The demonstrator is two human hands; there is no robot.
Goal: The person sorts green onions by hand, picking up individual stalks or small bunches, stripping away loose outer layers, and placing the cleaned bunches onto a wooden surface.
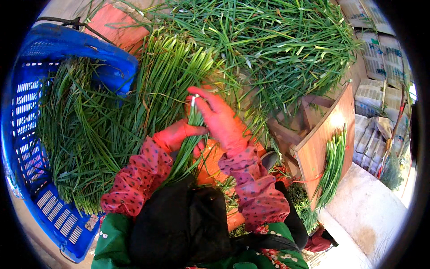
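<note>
Centre of the frame, and here's the bunch of green stalks (195, 118): slim, shiny, almost white at the upper tips, darker green blades trailing towards the lower edge. The left hand (176, 135), red-gloved, is wrapped round it; the right hand (221, 120) has fingers at the pale tips, pinching or merely touching, can't tell.

Bears a broad heap of loose, slender green stalks (277, 45) on a flat tan surface (357, 69). Holds long dark-green stalks (78, 134) inside a blue slotted plastic basket (85, 43). Supports a slim green bundle (333, 163) against a tilted brown wooden board (346, 104).
</note>
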